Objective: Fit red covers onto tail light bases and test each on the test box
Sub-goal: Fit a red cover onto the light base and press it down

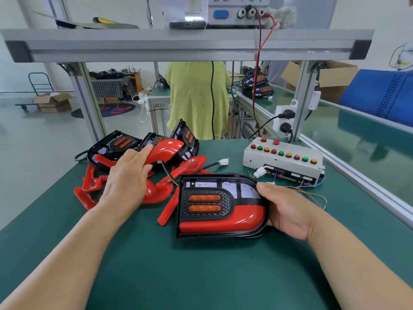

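My right hand (288,211) held the black, D-shaped plastic tail light base (229,203) by its rounded right end, with the thumb laid over the upper rim and the fingers wrapped underneath, out of view. The base sat near the middle of the green table (201,276); whether it rested on the surface or just above it could not be told. A glossy red cover piece (223,220) filled its lower half, below two amber oval lenses (204,203), and the upper half showed a bare white board. My left hand (129,175) held a second, curved red cover (167,148), fingers nearly straight across its top and thumb beneath, above a heap of loose red covers (154,193) to the left of the base. More black bases (118,143) stood behind the heap. The white test box (290,167), with its row of red, green and amber buttons, rested at the right rear of the table, apart from the base. A white connector (223,162) on a black cable lay between the box and the heap.
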Demonstrator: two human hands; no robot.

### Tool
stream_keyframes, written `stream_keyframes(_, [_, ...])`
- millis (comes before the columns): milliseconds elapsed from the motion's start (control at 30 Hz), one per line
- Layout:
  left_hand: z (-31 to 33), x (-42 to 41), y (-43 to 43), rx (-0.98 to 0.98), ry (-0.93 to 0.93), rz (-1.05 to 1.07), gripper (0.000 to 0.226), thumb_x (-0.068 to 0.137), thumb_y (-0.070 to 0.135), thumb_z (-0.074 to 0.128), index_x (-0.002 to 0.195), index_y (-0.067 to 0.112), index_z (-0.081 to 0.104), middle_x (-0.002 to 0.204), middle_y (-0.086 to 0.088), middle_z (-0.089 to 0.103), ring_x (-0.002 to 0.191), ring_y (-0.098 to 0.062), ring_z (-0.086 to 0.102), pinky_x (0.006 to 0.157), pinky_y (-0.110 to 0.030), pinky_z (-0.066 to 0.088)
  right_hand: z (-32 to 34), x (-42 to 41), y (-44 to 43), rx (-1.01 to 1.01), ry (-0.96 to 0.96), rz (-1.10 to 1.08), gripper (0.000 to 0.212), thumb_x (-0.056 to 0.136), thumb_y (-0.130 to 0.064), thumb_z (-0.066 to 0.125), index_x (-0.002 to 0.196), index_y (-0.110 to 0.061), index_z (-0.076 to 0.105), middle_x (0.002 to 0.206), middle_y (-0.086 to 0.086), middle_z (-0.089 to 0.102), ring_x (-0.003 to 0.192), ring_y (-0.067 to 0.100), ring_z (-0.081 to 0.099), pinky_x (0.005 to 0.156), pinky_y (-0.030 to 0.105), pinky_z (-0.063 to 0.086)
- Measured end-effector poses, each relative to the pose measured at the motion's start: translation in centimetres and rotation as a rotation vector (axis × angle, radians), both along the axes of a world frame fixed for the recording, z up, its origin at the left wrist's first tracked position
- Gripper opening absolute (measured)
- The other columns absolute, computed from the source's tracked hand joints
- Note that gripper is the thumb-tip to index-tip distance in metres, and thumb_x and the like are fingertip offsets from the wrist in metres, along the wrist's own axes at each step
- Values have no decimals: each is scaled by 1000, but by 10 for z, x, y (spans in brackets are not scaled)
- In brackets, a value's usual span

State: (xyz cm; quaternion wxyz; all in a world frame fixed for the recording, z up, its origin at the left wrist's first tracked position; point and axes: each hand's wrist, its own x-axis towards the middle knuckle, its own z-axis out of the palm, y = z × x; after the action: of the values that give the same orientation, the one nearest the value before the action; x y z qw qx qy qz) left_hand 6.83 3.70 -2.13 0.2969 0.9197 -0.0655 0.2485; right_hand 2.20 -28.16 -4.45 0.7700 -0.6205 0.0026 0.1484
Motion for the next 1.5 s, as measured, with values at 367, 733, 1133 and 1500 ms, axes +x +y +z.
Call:
stream_keyframes(367, [10,-12,-9,-447,-58,-116,32,90,16,70,107,44,66,100,18,71,89,-11,71,87,-44,57,0,0,1,8,-3,-5,38,104,-28,41,98,-17,77,116,12,72,93,21,70,76,39,61])
stream_keyframes(733, [6,-31,-61,-271,-104,-455,29,86,1,72,102,24,73,103,13,63,105,-6,61,93,-12,41,-3,4,5,107,31,-63,38,106,-29,39,112,-13,72,118,12,71,101,24,70,85,41,59])
stream_keyframes(1133, [4,-28,-73,-194,-71,-466,25,89,8,70,107,24,73,104,17,60,111,-5,58,94,-9,39,0,4,13,186,71,-86,48,104,-39,37,102,-14,78,118,13,71,99,25,72,73,38,61])
stream_keyframes(1500, [1,-27,-74,-149,-56,-425,23,91,9,68,110,22,72,104,13,58,109,-4,56,93,-7,37,3,0,14,181,75,-69,49,105,-42,34,108,-14,74,117,11,72,98,23,72,71,35,61])
